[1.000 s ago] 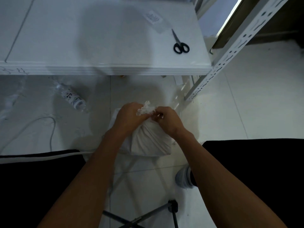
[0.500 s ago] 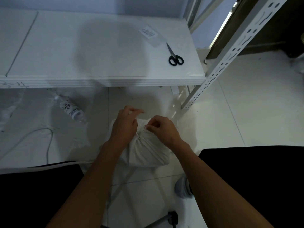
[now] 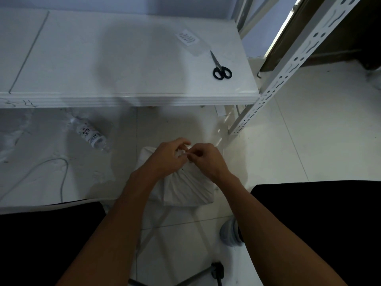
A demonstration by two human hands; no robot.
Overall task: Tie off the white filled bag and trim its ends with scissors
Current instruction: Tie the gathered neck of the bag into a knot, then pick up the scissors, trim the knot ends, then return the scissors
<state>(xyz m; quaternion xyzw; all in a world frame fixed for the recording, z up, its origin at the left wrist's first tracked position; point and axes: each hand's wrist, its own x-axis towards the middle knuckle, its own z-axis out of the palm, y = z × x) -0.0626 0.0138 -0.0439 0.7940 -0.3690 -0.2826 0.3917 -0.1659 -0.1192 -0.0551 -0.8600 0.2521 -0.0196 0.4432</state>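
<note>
The white filled bag (image 3: 185,186) stands on the floor between my knees, its top gathered into a neck. My left hand (image 3: 167,157) is closed around that neck from the left. My right hand (image 3: 208,159) pinches the bunched white ends at the top from the right, fingertips touching those of the left hand. The knot area itself is hidden by my fingers. Black-handled scissors (image 3: 220,67) lie shut on the white shelf (image 3: 123,62), far behind the bag near the shelf's right end.
A plastic bottle (image 3: 90,135) lies on the floor under the shelf at the left, with a white cable (image 3: 61,174) beside it. A perforated white rack post (image 3: 288,67) slants up at the right. A paper label (image 3: 186,38) lies behind the scissors. A shoe (image 3: 231,234) and tripod leg (image 3: 216,273) are near my feet.
The camera view has shifted down a little. My hands, slightly apart half a second ago, have come together over the bag's neck, with the white ends bunched between the fingertips again.
</note>
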